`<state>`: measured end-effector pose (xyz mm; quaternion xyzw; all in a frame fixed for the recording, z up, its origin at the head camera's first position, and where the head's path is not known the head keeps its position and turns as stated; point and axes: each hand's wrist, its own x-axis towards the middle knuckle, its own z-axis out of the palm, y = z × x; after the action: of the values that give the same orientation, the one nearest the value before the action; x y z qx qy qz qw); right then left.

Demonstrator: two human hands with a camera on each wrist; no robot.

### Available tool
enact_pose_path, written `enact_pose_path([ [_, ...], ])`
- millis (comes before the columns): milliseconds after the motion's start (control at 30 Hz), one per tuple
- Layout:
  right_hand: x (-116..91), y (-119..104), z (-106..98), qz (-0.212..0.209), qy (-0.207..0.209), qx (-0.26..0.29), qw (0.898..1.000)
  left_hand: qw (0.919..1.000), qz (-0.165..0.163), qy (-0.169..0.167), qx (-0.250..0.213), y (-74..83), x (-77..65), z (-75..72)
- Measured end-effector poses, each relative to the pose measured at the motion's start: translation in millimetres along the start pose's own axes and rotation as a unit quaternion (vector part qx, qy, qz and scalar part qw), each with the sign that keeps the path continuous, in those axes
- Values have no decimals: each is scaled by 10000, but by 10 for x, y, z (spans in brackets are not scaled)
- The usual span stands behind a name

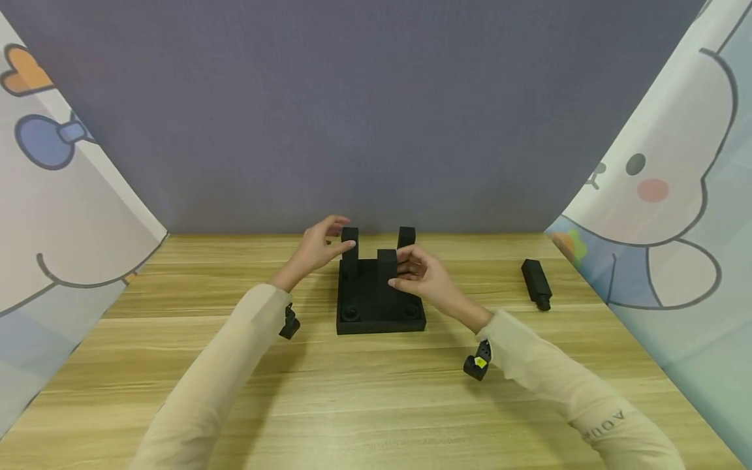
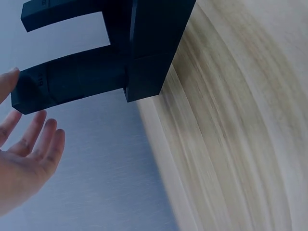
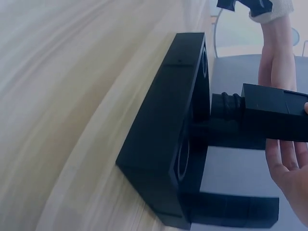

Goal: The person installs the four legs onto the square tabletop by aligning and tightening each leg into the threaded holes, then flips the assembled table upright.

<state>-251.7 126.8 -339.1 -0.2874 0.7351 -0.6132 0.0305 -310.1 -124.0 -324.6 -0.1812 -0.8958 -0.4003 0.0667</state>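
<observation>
A black square base (image 1: 382, 326) with round sockets in its corners sits on the table. Two black posts, the back-left one (image 1: 350, 254) and the back-right one (image 1: 407, 236), stand upright on it. My left hand (image 1: 320, 247) is around the top of the back-left post, thumb at its near side and fingers spread loosely beyond. A third black post (image 1: 386, 274) is held upright over the base by my right hand (image 1: 425, 277), between thumb and fingers. Its ribbed end (image 3: 226, 107) points down at the base in the right wrist view.
Another black post (image 1: 536, 282) lies on the wooden table (image 1: 376, 405) at the right, its narrow end toward me. A grey panel (image 1: 364, 117) rises behind the table, and sheets with cartoon figures flank both sides. Small black devices hang at both wrists.
</observation>
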Motion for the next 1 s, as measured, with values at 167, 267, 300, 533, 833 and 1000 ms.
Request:
enact_pose_path([
  [167, 50, -7, 113, -175, -52, 38, 9998, 9999, 35, -116, -96, -35, 35, 8],
  [267, 75, -14, 172, -207, -85, 60, 9997, 9996, 20, -167, -233, -54, 48, 8],
  [300, 83, -16, 190, -212, -90, 70, 9997, 9995, 24, -179, -275, -61, 51, 8],
  [533, 118, -27, 309, -105, -94, 404, 9991, 9987, 141, -229, -432, -114, 73, 12],
  [833, 161, 23, 427, -295, -240, 470, 9982, 9985, 255, -265, -396, -171, 94, 12],
  [1000, 176, 66, 469, -313, -263, 443, 9982, 9982, 277, -282, -458, -187, 92, 22],
])
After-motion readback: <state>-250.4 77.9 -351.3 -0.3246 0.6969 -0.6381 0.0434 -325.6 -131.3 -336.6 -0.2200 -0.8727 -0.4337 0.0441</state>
